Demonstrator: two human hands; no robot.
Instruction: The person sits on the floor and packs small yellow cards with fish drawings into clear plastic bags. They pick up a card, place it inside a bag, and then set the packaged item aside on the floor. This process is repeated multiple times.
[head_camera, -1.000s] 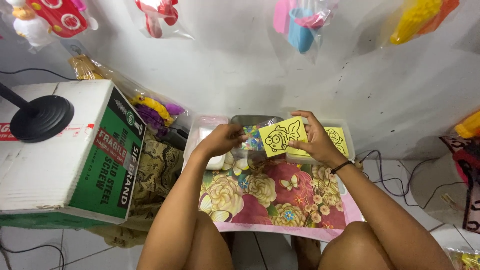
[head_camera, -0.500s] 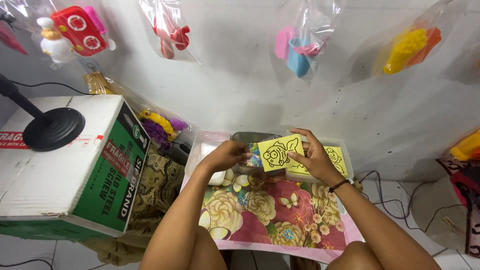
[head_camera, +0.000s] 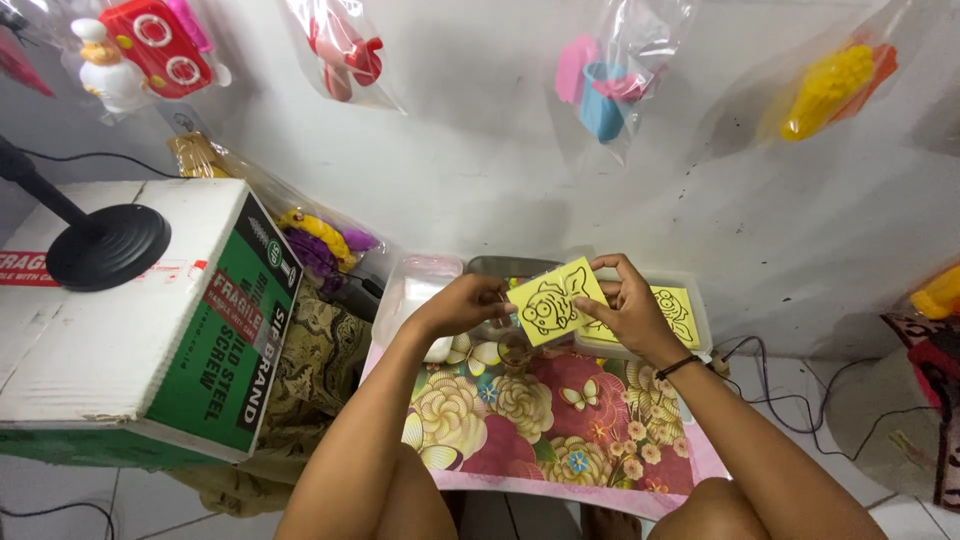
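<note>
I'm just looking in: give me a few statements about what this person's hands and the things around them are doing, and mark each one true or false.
1. Both hands hold one yellow card with a black line drawing. True: the left hand and right hand grip its opposite edges.
2. The card lies flat on the floral cloth. False: it is lifted above the cloth.
3. A second yellow card lies in a pale tray behind the right hand. True.
4. The green and white cardboard box is on the person's right. False: it is on the left.
5. A black round stand base sits on top of the box. True.
</note>
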